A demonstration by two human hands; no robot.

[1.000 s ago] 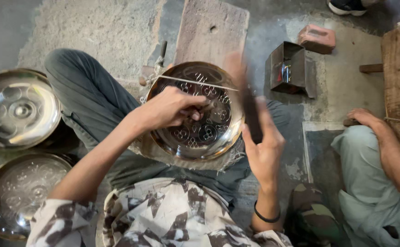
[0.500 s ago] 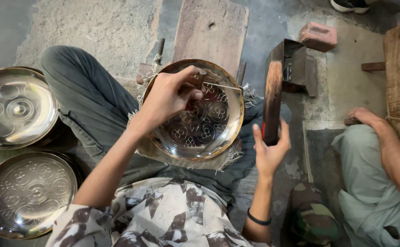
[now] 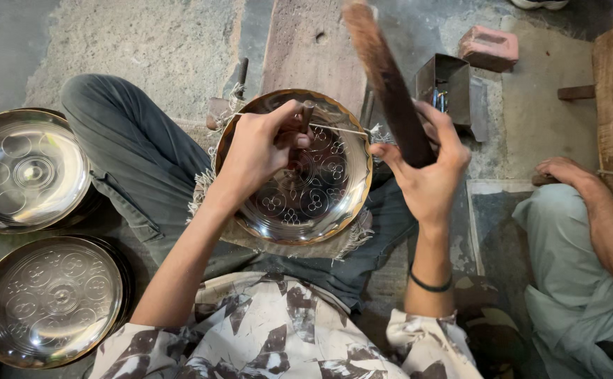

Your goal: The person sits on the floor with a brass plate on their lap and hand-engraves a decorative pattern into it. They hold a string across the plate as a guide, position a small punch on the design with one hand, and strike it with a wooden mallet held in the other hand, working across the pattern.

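Note:
A shiny round metal tray with engraved circle patterns rests on a frayed cloth over my lap. My left hand pinches a small metal punch, its tip set on the tray's upper part. My right hand grips a long brown wooden mallet, lifted up and tilted away above the tray's right rim. A thin wire runs across the tray's top.
Two more metal trays lie at my left: a plain one and an engraved one. A wooden plank, a small dark metal box and a brick sit ahead. Another person's hand rests on a wooden block at right.
My right hand has swung the mallet from low beside the tray up to a raised, tilted position. My left hand has shifted the punch toward the tray's upper part.

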